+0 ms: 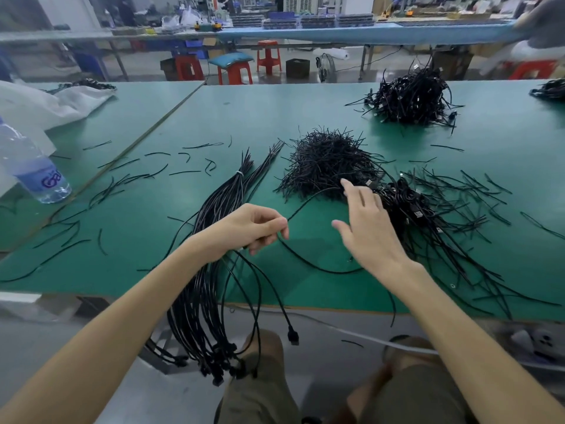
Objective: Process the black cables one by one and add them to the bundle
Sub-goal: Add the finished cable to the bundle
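A long bundle of black cables (214, 209) lies across the green table (305, 117), tied with a white band near its far end; its plug ends hang over the front edge. My left hand (253, 228) pinches a single black cable (308, 200) above the bundle's middle; that cable loops toward a pile of coiled cables (406, 203) on the right. My right hand (370, 228) hovers with fingers spread over the edge of that pile, holding nothing.
A heap of short black twist ties (327, 163) sits mid-table, with loose ties scattered around. Another cable heap (409, 96) lies far right. A water bottle (30, 166) and a white plastic bag (46, 102) stand at left. Stools stand beyond the table.
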The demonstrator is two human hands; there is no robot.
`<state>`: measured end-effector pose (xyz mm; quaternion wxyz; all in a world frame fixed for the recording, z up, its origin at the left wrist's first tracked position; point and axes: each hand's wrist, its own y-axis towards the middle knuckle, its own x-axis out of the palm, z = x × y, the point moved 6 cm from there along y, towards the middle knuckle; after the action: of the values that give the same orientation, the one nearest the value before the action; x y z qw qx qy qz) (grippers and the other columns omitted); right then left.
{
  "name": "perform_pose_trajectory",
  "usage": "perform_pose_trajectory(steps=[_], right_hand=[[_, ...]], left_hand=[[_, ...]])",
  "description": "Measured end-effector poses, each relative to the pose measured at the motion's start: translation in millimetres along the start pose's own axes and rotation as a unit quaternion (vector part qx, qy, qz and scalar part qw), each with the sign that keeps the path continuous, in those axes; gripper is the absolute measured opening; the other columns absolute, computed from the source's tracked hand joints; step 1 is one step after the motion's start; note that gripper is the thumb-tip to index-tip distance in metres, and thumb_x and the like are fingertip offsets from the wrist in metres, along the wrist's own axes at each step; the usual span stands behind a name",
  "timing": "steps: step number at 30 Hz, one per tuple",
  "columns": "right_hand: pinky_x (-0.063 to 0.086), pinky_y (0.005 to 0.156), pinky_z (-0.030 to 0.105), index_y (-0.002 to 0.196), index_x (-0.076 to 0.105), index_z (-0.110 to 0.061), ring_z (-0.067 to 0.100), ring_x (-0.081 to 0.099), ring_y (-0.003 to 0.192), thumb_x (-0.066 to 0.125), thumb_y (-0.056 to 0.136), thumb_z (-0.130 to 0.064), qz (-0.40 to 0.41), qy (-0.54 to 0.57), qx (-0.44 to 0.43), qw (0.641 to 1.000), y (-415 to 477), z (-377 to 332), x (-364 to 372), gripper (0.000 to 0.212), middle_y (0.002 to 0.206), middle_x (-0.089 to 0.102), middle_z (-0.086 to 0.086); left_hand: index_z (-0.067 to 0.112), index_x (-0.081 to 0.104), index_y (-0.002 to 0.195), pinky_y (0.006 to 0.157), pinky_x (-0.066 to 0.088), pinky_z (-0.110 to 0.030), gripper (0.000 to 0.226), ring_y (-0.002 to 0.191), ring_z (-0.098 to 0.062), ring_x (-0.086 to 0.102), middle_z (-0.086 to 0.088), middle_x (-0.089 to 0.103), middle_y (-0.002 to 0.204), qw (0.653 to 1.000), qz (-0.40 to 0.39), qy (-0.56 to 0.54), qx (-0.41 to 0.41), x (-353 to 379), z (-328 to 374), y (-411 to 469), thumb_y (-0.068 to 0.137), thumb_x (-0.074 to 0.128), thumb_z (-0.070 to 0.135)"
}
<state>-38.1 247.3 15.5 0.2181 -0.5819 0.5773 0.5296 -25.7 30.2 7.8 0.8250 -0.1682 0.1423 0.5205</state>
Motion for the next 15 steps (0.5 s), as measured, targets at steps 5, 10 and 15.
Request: perform_pose_trajectory(steps=[5,10,15], right_hand=[[0.009,0.125,0.053,0.146,0.050,-0.017,0.022,0.046,0.132,0.062,0.098,-0.035,-0.003,-0.086,-0.129,0.988,-5.5,-41.7,6.3,0.052,0.130,0.057,0.001],[0.041,0.090,0.038,0.104,0.067,-0.011,0.027,0.058,0.096,0.050,0.107,-0.021,-0.037,0.027,-0.112,0.993,-15.6,-41.4,15.8,0.021,0.098,0.070,0.003],[0.043,0.083,0.037,0.100,0.069,-0.007,0.025,0.059,0.087,0.054,0.105,-0.018,-0.010,0.127,-0.084,0.988,-26.9,-45.7,7.6,0.020,0.094,0.072,0.002]], left_hand=[[0.015,0.076,0.103,0.042,0.029,-0.018,0.024,0.046,-0.009,0.039,0.001,0.057,0.066,1.000,-0.014,0.011,0.005,12.5,3.5,8.1,0.102,0.063,0.034],[0.005,0.068,0.119,0.049,0.043,-0.017,0.031,0.068,-0.013,0.062,-0.010,0.075,0.107,0.979,0.015,-0.204,0.017,-1.2,0.9,4.3,0.096,0.072,0.026],[0.010,0.074,0.122,0.065,0.049,-0.017,0.032,0.078,-0.007,0.061,0.004,0.068,0.100,0.890,0.006,-0.455,0.024,6.8,-8.3,-0.4,0.099,0.064,0.029]])
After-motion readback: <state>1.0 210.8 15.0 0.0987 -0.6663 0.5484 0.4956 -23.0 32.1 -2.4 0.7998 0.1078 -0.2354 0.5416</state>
